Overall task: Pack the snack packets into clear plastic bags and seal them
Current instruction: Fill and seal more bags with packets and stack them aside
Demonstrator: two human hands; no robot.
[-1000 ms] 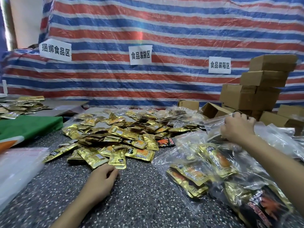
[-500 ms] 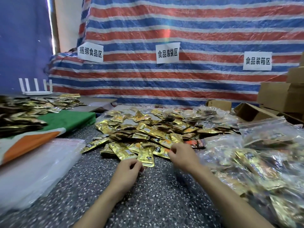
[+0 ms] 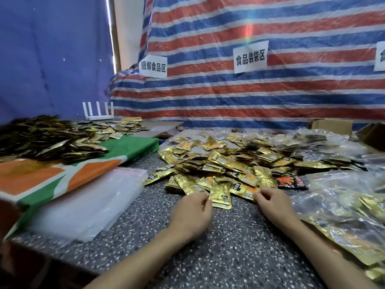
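Head view: both hands rest at the gold packet pile's (image 3: 229, 167) near edge. The left hand (image 3: 190, 214) is curled, its grasp unclear. The right hand's (image 3: 273, 202) fingertips pinch a packet (image 3: 243, 189).

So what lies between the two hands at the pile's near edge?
One gold snack packet lies flat between the left hand and right hand, seen in the head view.

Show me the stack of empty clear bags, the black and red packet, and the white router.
stack of empty clear bags (image 3: 83, 205), head view, on the top sheet's middle.
black and red packet (image 3: 290, 181), head view, on its printed face.
white router (image 3: 98, 112), head view, among its upright antennas.
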